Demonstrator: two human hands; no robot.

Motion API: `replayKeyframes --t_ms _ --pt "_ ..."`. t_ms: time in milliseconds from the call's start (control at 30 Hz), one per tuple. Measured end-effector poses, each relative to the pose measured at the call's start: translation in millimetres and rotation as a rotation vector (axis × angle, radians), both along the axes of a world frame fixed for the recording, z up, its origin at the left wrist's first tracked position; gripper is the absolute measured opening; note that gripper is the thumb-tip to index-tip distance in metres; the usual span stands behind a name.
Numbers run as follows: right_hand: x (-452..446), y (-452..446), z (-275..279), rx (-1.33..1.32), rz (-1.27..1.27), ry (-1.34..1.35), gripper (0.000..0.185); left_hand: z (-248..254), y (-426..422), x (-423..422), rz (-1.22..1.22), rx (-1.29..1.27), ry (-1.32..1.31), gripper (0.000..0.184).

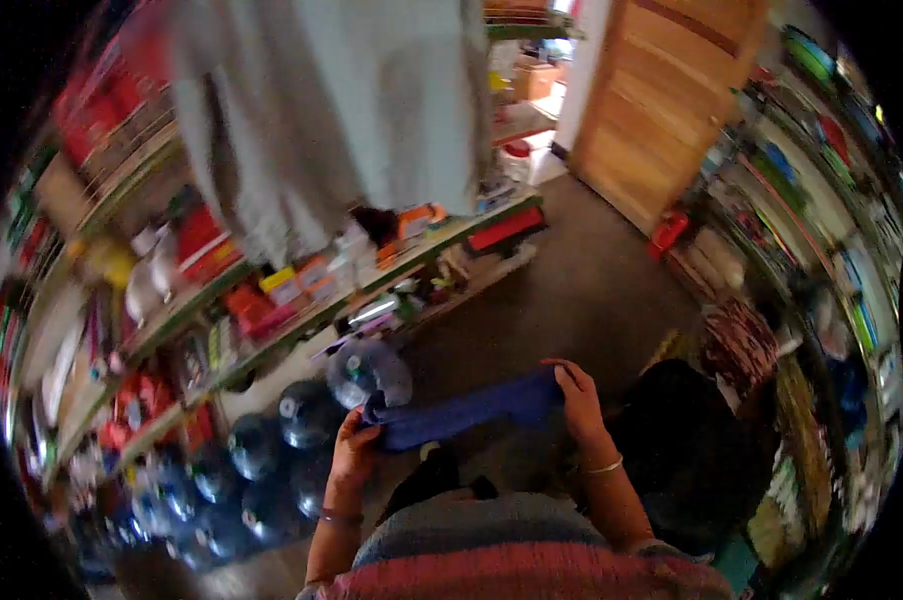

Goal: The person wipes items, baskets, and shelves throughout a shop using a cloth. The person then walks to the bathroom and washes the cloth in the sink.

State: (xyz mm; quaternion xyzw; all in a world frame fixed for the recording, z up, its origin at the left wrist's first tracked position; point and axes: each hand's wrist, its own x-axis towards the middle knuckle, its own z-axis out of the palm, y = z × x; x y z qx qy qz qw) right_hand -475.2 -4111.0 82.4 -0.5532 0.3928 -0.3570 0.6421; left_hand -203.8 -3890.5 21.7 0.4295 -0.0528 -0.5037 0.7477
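Observation:
A blue cloth [472, 418] is stretched sideways in front of my body, held at both ends. My left hand [355, 448] is closed on its bunched left end, near a clear round plastic water jug [370, 372]. At the other end, my right hand [580, 402] grips the cloth's upper corner between thumb and fingers. The middle of the cloth hangs slightly, with the dark floor behind it. Whether it is a garment or a plain piece of fabric, I cannot tell.
Large blue water jugs [257, 445] stand in rows at lower left. Stocked shelves [322, 310] run along the left, more shelves [772, 240] along the right. A pale garment [372, 110] hangs at upper left. A wooden door [657, 90] stands at the back; a dark heap [687, 450] lies right.

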Motion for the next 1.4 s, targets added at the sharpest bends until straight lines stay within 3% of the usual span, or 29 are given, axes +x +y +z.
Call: replayKeyframes --t_ms 67,200,333,367,467,500,567,700,800,900,967,1100,1167,1267,1400 --pt "5 -33 7 -0.103 -0.106 0.110 0.024 20 -56 19 -0.071 0.020 0.038 0.038" --pt "-14 -89 10 -0.066 -0.397 0.110 0.024 7 -171 55 -0.362 0.060 -0.203 0.039" --pt "-64 -140 -2 -0.071 -0.613 0.135 0.027 15 -286 32 -0.559 0.056 -0.613 0.038" --pt "-77 -162 -11 -0.087 -0.676 0.140 0.028 13 -319 23 -0.610 0.166 -0.683 0.038" --pt "-113 -220 -14 -0.041 -0.955 0.275 0.030 -19 -408 -4 -0.761 0.121 -0.656 0.035" --pt "-137 -243 -40 0.075 -1.069 0.187 0.032 -19 -430 -17 -0.826 0.169 -0.690 0.035" --pt "-165 -294 -46 0.045 -1.036 0.116 0.033 -14 -491 -44 -0.937 0.237 -0.771 0.034" --pt "-200 -378 -24 -0.018 -0.891 0.118 0.030 -5 -592 -87 -0.814 0.128 -0.703 0.031" --pt "-206 -441 -7 -0.027 -1.018 0.094 0.025 0 -666 -107 -0.795 0.135 -0.667 0.030" --pt "-219 -509 13 -0.149 -0.850 0.138 0.022 2 -742 -121 -0.727 0.039 -0.606 0.028" --pt "-220 -558 16 -0.127 -0.834 0.234 0.022 -10 -788 -122 -0.669 0.088 -0.713 0.028" --pt "-208 -657 15 -0.250 -0.748 0.432 0.021 15 -880 -130 -0.452 0.151 -0.754 0.026" --pt "-200 -719 10 -0.291 -0.698 0.424 0.020 -28 -948 -116 -0.369 0.030 -0.794 0.023" --pt "-191 -808 6 -0.359 -0.662 0.482 0.020 -34 -1031 -101 -0.328 0.014 -0.774 0.019" --pt "-178 -925 -1 -0.441 -0.716 0.727 0.024 3 -1133 -87 -0.337 0.040 -0.752 0.019"
